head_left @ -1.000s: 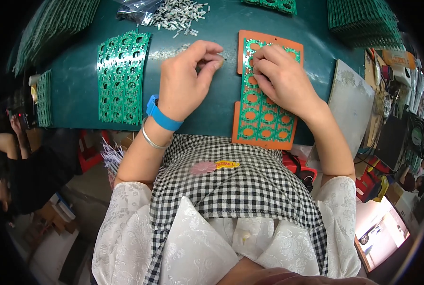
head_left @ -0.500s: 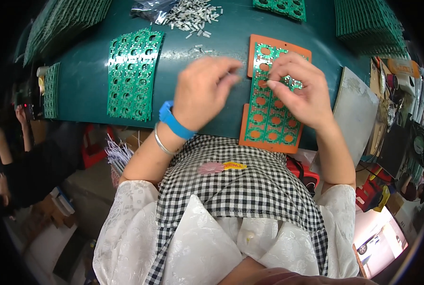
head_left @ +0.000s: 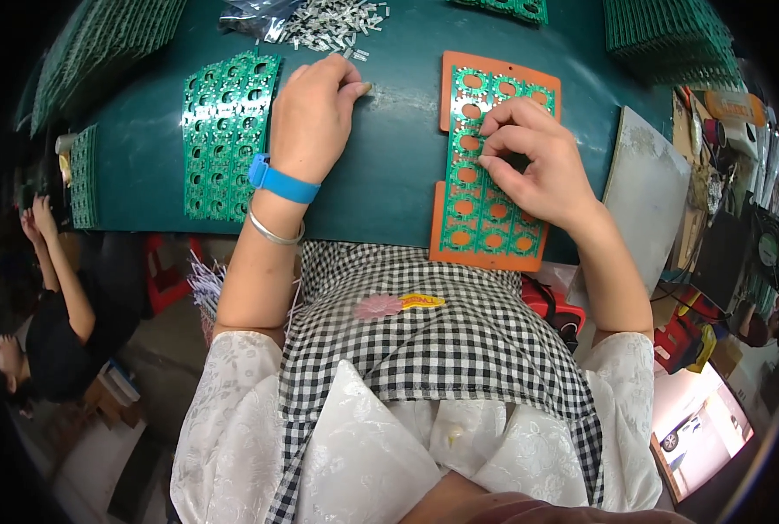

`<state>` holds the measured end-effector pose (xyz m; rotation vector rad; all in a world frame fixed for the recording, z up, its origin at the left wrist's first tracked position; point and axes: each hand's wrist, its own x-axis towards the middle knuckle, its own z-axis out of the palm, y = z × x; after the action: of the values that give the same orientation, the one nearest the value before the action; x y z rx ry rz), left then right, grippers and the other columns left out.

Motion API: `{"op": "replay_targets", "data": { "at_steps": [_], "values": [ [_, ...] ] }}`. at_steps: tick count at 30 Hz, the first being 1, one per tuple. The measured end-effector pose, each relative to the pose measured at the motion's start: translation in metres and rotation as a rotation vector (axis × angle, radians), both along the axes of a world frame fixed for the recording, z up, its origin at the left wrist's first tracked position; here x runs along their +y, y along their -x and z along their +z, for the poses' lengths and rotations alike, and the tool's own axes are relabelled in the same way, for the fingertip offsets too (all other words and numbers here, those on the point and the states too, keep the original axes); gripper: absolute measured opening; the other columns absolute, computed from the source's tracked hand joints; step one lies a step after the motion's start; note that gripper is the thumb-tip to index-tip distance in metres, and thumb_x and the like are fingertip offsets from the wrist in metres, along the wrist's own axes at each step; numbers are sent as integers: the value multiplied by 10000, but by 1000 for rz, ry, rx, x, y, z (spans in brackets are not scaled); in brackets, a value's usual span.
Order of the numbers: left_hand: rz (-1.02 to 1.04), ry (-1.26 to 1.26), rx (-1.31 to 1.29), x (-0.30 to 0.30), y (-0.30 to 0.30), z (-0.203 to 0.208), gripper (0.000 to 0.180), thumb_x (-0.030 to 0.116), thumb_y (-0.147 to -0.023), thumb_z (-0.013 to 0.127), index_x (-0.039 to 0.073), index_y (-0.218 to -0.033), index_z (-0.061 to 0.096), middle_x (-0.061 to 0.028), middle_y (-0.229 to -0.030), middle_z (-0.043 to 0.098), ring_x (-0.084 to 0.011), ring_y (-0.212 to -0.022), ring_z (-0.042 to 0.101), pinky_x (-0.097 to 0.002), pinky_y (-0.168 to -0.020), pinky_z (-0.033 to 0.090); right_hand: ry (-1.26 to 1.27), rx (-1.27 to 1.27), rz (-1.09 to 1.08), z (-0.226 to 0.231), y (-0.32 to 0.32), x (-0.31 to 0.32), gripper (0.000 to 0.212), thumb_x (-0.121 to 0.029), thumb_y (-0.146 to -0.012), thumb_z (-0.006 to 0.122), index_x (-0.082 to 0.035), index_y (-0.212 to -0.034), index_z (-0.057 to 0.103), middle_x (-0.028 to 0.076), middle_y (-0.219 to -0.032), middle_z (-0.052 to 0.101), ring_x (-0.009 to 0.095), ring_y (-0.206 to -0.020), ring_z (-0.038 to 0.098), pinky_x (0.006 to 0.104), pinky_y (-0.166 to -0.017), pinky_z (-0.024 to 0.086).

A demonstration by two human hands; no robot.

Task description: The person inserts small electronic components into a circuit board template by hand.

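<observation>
My left hand (head_left: 313, 122), with a blue wristband and a silver bangle, is lowered to the green table just below a pile of small, pale, oblong parts (head_left: 335, 26). Its thumb and fingers are drawn together at the table surface; anything between them is too small to make out. On the right, my right hand (head_left: 538, 162) hovers over a green circuit board panel (head_left: 496, 210) with rows of round holes. Its fingers are curled toward the thumb, and their tips hide what they may hold. The panel lies on an orange fixture plate (head_left: 451, 61).
Several circuit board panels (head_left: 230, 131) lie overlapped left of my left hand. Tall board stacks stand at the far left (head_left: 101, 61) and far right (head_left: 669, 39). A clear plastic bag (head_left: 258, 17) lies by the parts; a grey plate (head_left: 650, 192) leans at right. Another person (head_left: 84, 323) sits at left.
My left hand has moved away to the left and farther up the table, reaching the loose parts there. The right hand stays over the panel, its fingers slightly shifted. The whole view has shifted a little.
</observation>
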<state>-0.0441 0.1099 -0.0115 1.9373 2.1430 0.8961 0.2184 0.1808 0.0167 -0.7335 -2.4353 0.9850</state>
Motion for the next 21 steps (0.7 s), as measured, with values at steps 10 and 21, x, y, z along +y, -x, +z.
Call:
{"op": "replay_targets", "data": {
  "at_steps": [10, 21],
  "values": [
    [-76, 4, -123, -2, -9, 1, 51, 55, -812, 701, 39, -860, 703, -132, -841, 700, -328, -773, 674, -397, -679, 540, -61, -29, 51, -5, -3, -1, 105, 7, -725, 734, -21, -774, 645, 51, -940, 605, 230, -920, 608, 335, -770, 508],
    [-126, 293, -1128, -3, 1, -10, 114, 113, -958, 620, 13, -1004, 651, -76, -844, 695, -133, -736, 643, -256, -637, 509, -165, -53, 83, -6, 2, -5, 105, -39, -725, 747, -30, -772, 653, 54, -916, 608, 246, -944, 613, 379, -801, 509]
  ]
}}
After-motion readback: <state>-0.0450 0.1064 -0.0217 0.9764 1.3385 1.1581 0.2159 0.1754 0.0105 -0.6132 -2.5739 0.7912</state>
